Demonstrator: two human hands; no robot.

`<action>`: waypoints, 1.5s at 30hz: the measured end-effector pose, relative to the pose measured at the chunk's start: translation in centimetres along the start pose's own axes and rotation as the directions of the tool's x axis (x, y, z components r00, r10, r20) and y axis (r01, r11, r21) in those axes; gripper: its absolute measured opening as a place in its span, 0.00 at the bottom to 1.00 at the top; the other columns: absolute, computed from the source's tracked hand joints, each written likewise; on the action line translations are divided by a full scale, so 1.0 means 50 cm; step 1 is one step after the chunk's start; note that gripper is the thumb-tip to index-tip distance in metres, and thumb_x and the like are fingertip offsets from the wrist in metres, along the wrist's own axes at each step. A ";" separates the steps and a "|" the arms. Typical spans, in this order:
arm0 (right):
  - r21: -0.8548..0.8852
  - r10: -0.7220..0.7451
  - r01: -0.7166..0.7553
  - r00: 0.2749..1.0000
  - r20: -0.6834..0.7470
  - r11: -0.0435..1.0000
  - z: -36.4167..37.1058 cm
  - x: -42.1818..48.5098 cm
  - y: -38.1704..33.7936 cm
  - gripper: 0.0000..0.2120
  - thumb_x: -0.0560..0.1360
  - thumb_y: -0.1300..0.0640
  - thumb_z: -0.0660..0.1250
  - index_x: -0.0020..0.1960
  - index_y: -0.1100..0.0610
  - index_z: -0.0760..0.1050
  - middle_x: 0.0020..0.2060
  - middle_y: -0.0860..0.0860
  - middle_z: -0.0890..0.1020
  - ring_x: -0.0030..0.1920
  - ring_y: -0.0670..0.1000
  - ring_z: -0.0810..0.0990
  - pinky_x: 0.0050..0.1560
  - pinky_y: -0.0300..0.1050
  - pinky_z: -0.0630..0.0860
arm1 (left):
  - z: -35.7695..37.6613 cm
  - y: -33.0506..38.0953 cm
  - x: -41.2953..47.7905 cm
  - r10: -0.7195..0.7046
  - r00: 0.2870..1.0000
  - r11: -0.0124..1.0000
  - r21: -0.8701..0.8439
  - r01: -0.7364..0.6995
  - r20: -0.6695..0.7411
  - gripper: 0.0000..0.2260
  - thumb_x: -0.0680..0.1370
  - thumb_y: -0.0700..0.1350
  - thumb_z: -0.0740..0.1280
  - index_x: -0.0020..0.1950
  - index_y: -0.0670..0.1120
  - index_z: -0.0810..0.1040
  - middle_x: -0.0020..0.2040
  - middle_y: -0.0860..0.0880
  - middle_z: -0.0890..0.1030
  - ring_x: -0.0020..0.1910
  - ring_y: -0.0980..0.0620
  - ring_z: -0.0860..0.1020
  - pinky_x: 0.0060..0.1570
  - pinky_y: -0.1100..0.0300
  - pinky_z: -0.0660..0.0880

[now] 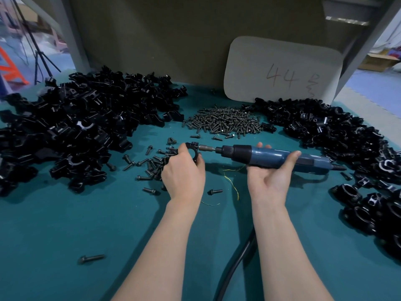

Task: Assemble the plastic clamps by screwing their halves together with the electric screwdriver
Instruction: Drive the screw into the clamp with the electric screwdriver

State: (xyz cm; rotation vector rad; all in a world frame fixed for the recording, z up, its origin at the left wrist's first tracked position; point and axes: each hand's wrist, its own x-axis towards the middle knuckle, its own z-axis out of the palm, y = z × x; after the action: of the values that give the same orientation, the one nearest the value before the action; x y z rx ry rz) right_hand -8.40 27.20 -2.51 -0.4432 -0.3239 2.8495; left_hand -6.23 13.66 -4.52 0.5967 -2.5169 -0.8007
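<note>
On the near right of the green mat (86,213), a cluster of assembled clamps (368,210) lay finished, though the black heap blurred their number. Just beyond, the left hand (184,172) gripped a black clamp (192,151) above the mat, and the right hand (269,179), curled round the blue electric screwdriver (271,156), held its bit (208,148) against the clamp's side, apparently mid-fastening. Farther back, the screw pile (223,121) and the heap of loose clamp halves (76,127) suggested most work remained.

Two hands (184,170) (269,179), one electric screwdriver (267,154), one screw pile (223,121), two clamp-part heaps (71,127), one card (282,68)
</note>
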 end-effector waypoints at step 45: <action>-0.047 0.003 0.012 0.953 0.302 0.999 0.005 -0.004 -0.001 0.12 0.76 0.48 0.64 0.50 0.57 0.72 0.37 0.55 0.80 0.40 0.55 0.84 0.50 0.50 0.80 | -0.018 -0.012 0.013 -0.002 1.000 0.999 -0.037 0.003 0.012 0.12 0.75 0.53 0.65 0.52 0.46 0.76 0.34 0.48 0.75 0.36 0.43 0.75 0.36 0.57 0.68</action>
State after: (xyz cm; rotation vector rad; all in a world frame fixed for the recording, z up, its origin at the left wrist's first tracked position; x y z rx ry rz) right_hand -8.30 27.14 -2.21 -0.0103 -0.4479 2.9076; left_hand -6.15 12.50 -4.06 0.5848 -2.5070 -0.8517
